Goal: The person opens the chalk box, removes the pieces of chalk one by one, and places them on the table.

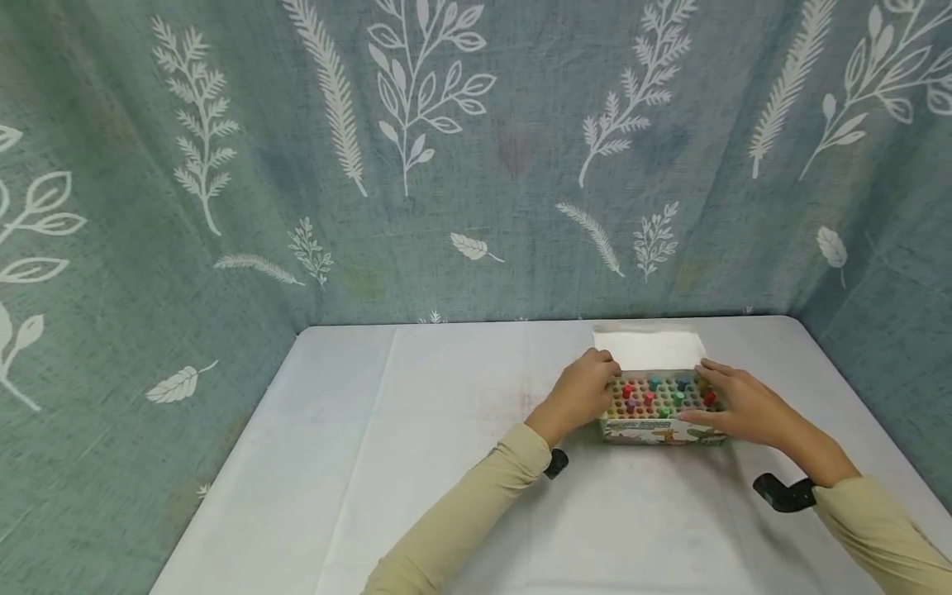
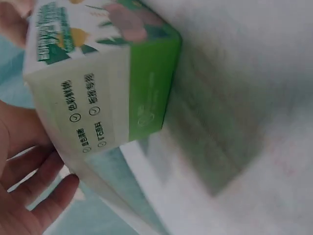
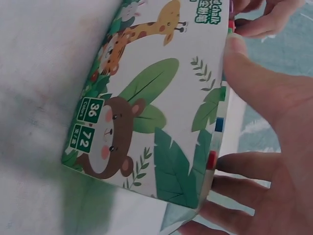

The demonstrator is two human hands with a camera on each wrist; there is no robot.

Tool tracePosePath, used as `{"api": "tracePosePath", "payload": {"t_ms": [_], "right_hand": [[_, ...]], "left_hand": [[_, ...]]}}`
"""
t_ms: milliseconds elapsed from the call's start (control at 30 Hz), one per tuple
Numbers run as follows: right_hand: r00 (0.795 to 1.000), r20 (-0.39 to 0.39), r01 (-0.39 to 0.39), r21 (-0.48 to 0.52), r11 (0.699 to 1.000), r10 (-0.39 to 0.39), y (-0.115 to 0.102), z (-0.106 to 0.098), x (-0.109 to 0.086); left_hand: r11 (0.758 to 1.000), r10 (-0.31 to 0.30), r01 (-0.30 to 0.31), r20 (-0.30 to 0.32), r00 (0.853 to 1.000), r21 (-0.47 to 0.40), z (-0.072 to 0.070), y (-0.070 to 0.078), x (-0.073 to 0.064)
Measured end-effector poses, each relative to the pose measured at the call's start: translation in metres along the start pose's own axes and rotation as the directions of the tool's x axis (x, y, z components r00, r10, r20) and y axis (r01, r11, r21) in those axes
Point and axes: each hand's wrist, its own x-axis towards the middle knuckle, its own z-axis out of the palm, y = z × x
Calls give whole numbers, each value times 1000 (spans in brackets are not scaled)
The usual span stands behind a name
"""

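Steadying the open 36-color chalk box [image 1: 640, 432] on the bench [image 1: 446, 405] seems the step in hand, right hand [image 1: 747, 405] loosely spread at one end, left hand [image 1: 578, 395] bent at the other, grip unclear; next likely needs light fingertip care around the chalks [image 1: 649, 399].

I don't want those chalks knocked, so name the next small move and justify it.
Probably ease the lid slightly forward: it lies open at the back of the box, with the left grip and right grip at its two sides. Going slowly seems wise, since coloured chalks poke above the rim.
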Motion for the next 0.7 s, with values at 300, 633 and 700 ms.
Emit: {"api": "tracePosePath", "payload": {"t_ms": [300,633,700], "right_hand": [[1000,11,-1,29,1000,1,-1,0,1],[1000,-9,1,51,999,-1,2,-1,-1],[1000,-8,8,49,999,-8,3,1,1]], "left_hand": [[931,-60,60,-9,998,359,0,27,5],[914,-174,130,82,981,385,-5,40,23],[900,-194,142,87,977,412,-6,40,25]]}}
